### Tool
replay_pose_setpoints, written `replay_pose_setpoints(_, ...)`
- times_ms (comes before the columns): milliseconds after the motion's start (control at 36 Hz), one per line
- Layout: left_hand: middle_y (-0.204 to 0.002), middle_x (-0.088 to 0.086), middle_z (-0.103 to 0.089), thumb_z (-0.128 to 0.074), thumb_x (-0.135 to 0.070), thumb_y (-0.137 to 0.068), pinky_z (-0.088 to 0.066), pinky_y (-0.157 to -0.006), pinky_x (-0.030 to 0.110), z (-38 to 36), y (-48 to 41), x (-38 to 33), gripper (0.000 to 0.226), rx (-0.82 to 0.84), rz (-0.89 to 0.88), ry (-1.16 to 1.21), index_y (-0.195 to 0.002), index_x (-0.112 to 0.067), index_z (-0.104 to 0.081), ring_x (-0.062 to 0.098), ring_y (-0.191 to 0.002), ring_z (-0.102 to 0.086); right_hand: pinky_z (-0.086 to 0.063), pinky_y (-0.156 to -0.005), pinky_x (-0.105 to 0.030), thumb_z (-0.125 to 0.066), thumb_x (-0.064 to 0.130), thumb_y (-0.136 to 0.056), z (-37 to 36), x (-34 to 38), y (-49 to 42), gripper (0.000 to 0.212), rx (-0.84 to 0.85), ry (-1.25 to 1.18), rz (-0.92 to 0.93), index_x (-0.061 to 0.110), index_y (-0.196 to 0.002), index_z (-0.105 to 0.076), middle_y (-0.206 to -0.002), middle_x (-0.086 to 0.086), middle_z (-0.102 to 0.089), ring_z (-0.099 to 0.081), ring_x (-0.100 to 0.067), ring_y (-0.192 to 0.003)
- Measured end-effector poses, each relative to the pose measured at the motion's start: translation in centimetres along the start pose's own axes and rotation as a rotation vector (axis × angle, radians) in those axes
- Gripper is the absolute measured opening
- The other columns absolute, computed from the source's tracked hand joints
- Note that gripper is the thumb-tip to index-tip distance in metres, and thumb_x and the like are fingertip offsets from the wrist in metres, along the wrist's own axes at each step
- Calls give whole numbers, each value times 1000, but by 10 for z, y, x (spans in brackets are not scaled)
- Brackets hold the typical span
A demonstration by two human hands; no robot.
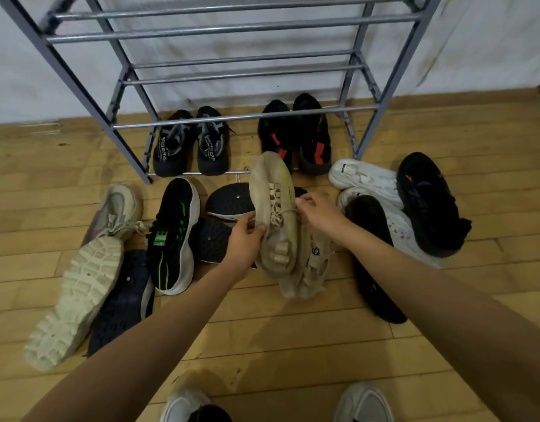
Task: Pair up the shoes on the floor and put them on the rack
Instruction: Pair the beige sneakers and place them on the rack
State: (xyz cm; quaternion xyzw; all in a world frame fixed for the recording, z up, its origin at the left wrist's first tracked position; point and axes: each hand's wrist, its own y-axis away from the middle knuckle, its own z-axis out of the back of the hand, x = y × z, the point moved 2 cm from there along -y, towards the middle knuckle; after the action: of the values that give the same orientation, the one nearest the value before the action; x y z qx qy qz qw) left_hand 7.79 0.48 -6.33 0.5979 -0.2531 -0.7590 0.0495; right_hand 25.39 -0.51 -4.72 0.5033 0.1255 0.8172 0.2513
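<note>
I see my left hand [245,239] gripping the side of a beige shoe [274,214] lifted above the floor [293,336], toe toward the rack [238,117]. My right hand [319,210] pinches its lace. Its beige mate [311,269] lies just beneath. Loose shoes lie around: a green-striped black shoe [172,236] to the left, white shoes [366,178] to the right. Two dark pairs sit on the bottom tier.

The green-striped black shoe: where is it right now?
In the head view, the green-striped shoe lies on the floor left of centre, just in front of the rack, between the beige boots and the left hand.
</note>
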Motion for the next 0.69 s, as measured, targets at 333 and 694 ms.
replay_pose_setpoints(333, -124, 5, -61, -55, -21, -95, -52, -92, 34, -45, 11, -37, 46, 106, -115, 83, -139, -15, -44, 17, -108, -62, -44, -98, -29, -66, 38, -85, 25, -15, 31, 71, -89, -266, 95, 21, -145, -30, -142, -1, -43, -47, -16, -125)
replay_pose_setpoints(694, -133, 0, -55, -36, -11, -101, -52, -67, 15, -78, 8, -53, 44, 361, -22, 112, -145, -19, -34, 3, -99, -60, -33, -111, -37, -90, 42, -52, 62, -33, 27, 128, -44, -115, 18, 30, -150, -8, -152, -1, -20, -28, -21, -137)
